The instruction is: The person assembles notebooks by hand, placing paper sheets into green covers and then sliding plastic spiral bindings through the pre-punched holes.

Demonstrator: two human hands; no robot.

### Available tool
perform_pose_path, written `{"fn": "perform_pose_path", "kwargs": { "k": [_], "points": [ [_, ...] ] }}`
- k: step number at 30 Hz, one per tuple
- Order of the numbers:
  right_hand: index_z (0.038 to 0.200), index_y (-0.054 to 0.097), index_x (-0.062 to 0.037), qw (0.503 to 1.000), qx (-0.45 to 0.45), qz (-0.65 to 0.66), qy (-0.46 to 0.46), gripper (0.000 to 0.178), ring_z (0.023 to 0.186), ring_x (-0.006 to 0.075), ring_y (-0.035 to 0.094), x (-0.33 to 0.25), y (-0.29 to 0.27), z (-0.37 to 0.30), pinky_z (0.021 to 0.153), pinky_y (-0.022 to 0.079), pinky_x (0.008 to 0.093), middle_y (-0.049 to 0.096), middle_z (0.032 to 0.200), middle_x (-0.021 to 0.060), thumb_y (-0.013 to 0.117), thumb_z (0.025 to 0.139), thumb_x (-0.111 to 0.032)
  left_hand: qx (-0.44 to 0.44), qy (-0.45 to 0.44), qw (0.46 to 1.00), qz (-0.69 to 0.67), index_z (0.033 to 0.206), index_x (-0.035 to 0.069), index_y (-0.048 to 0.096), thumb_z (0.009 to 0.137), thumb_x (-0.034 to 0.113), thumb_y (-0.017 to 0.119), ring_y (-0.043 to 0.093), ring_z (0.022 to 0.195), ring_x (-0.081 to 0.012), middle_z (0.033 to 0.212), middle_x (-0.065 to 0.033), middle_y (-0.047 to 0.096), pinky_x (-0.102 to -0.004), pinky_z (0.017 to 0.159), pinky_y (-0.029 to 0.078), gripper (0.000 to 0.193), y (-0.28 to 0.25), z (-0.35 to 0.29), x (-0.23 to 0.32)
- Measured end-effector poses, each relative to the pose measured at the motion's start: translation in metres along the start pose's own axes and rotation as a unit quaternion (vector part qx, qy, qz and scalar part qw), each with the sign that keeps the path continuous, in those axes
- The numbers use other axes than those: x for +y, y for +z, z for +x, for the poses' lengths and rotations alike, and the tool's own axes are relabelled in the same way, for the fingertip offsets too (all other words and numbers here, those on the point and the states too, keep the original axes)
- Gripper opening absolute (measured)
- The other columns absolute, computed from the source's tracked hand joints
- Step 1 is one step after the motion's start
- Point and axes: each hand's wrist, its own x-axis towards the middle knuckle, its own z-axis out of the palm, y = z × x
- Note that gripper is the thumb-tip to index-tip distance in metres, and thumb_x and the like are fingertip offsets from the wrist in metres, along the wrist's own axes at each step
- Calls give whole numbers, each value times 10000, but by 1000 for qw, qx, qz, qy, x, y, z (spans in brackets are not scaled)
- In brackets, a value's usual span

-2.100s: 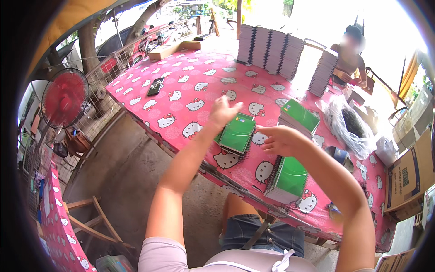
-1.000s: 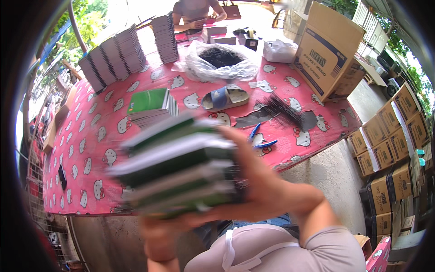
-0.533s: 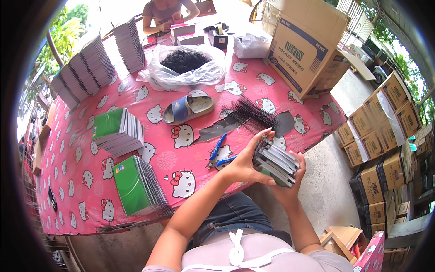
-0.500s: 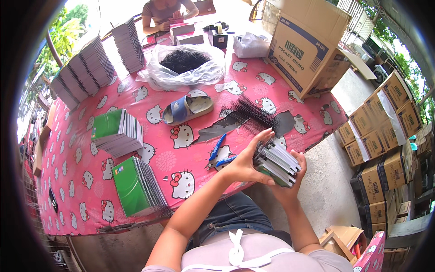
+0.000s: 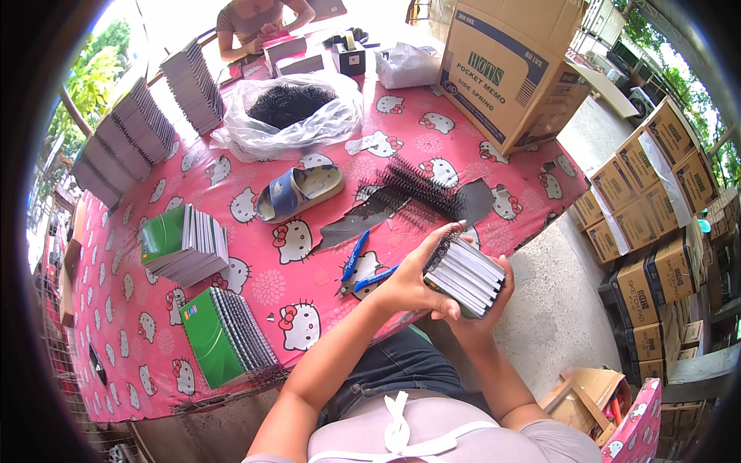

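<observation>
Over the table's near edge, a stack of small spiral notebooks (image 5: pixel 468 272) is held between my two hands, page edges facing up. My left hand (image 5: pixel 421 279) closes round the coil side, its thumb across the near end. Cupped under the other side is my right hand (image 5: pixel 485 310), fingers along the far edge. Just left of my left hand lies a pair of blue-handled pliers (image 5: pixel 356 258). Black spiral coils (image 5: pixel 421 189) lie loose beyond my hands. A stack of green spiral notebooks (image 5: pixel 224 336) and a pile of green-covered unbound pads (image 5: pixel 185 243) are at the left.
A blue slide sandal (image 5: pixel 301 191) sits mid-table on the torn pink cover (image 5: pixel 266 282). Behind it is a plastic bag of black coils (image 5: pixel 289 108). Tall notebook stacks (image 5: pixel 123 143) stand far left, a carton (image 5: pixel 502 85) far right. Across the table sits another person (image 5: pixel 258 27).
The notebooks between my hands now sit more evenly, their page edges lined up and turned up more. My view has shifted slightly, so the table's things appear further left.
</observation>
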Motion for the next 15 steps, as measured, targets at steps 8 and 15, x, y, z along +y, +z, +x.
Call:
{"fn": "perform_pose_path", "kwargs": {
  "k": [8,15],
  "points": [
    [1457,47,-9,999,-4,46,-2,1278,1233,296,461,20,3,-13,1002,446,430,353,1363,173,852,598,-505,31,-21,999,-2,1299,20,388,463,268,980,478,1140,-158,1180,-58,517,-311,1002,365,1054,-5,-8,-12],
    [1412,107,64,998,-16,64,16,1039,1192,307,472,15,-6,-26,995,412,427,373,1322,222,825,747,-285,52,43,997,36,1305,28,393,452,301,980,470,1123,-147,1171,-61,519,-310,982,376,1071,-2,-15,-17]
  ]
}}
